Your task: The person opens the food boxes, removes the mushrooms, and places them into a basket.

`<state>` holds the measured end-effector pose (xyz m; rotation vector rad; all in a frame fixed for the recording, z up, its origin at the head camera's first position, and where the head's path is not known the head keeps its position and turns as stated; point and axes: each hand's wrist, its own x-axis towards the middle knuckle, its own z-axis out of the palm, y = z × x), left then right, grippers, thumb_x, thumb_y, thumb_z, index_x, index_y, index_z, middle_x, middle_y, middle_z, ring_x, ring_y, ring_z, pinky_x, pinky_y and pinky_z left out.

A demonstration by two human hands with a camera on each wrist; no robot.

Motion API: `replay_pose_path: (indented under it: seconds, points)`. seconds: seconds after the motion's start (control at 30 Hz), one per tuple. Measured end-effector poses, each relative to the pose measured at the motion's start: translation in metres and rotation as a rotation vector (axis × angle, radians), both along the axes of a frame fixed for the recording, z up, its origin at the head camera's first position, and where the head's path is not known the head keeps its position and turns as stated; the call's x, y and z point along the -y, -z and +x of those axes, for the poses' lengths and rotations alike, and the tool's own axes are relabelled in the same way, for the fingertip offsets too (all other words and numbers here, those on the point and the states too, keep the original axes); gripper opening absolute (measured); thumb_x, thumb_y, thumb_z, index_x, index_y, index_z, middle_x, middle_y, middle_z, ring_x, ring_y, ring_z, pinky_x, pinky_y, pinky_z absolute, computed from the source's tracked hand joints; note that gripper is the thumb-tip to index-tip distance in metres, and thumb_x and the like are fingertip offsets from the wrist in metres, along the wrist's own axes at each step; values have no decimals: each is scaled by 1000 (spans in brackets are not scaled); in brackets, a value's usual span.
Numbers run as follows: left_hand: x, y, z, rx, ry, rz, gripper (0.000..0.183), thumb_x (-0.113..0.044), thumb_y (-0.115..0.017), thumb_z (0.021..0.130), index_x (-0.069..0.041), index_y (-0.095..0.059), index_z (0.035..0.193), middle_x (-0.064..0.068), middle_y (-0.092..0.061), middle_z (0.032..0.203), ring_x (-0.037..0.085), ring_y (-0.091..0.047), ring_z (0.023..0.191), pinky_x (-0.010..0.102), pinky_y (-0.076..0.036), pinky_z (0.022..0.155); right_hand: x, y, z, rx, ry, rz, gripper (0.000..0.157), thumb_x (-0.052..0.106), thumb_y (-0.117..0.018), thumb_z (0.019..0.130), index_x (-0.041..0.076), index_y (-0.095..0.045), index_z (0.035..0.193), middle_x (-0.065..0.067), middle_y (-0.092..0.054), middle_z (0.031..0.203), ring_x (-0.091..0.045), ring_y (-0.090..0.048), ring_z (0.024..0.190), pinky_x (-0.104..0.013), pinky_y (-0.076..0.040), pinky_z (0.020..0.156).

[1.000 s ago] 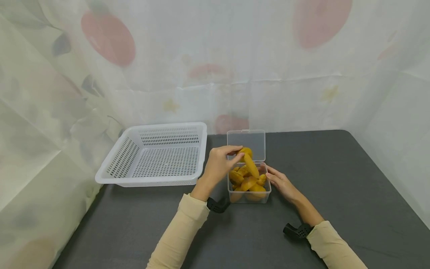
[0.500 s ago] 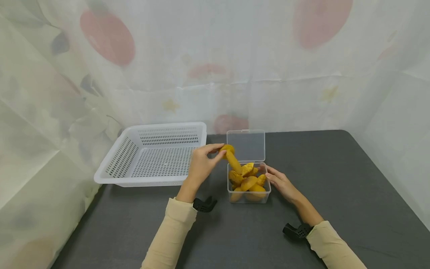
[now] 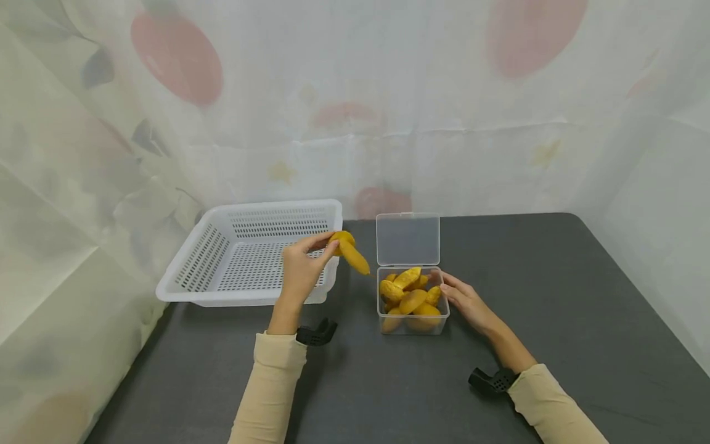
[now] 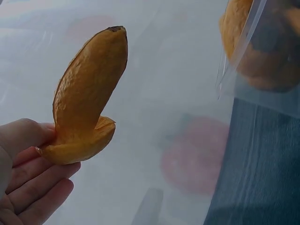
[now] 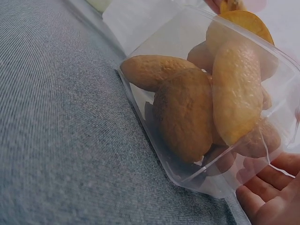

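My left hand (image 3: 302,268) pinches a yellow mushroom (image 3: 352,255) between thumb and fingers, in the air beside the right rim of the white basket (image 3: 185,296). In the left wrist view the mushroom (image 4: 89,89) has a thick stem and a small curved cap, and the thumb presses near where they meet. Several more yellow mushrooms (image 3: 413,302) fill a clear plastic box (image 3: 413,325) on the table. My right hand (image 3: 468,305) rests against that box's right side, its fingers extended along the wall; in the right wrist view its fingertips (image 5: 255,187) touch the clear plastic.
The box's clear lid (image 3: 407,240) stands open at the back. The basket has perforated walls and holds nothing. A dark grey table (image 3: 532,277) lies under everything, with a patterned curtain (image 3: 355,80) behind and at the sides.
The left hand has carried the mushroom up out of the box and leftward to the basket's right rim. The right hand has stayed at the box.
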<state>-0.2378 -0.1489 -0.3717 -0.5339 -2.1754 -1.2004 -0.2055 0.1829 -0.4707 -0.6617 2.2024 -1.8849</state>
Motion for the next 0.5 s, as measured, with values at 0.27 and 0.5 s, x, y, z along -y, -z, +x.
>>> replay_pose_path:
  seconds: [0.27, 0.5]
  points:
    - [26, 5, -3, 49, -64, 75, 25, -12, -73, 85, -1, -74, 107, 18, -75, 99, 31, -74, 83, 12, -57, 72, -1, 1, -1, -8, 8, 4, 55, 22, -32, 106, -10, -21, 149, -40, -25, 150, 22, -41, 120, 1, -34, 96]
    - [43, 10, -4, 87, -120, 136, 26, -9, -73, 84, 1, -73, 108, 22, -74, 102, 38, -71, 86, -3, -47, 70, 0, 1, 0, -19, 7, 3, 54, 22, -32, 106, -10, -23, 149, -40, -31, 147, 19, -45, 119, 0, -36, 97]
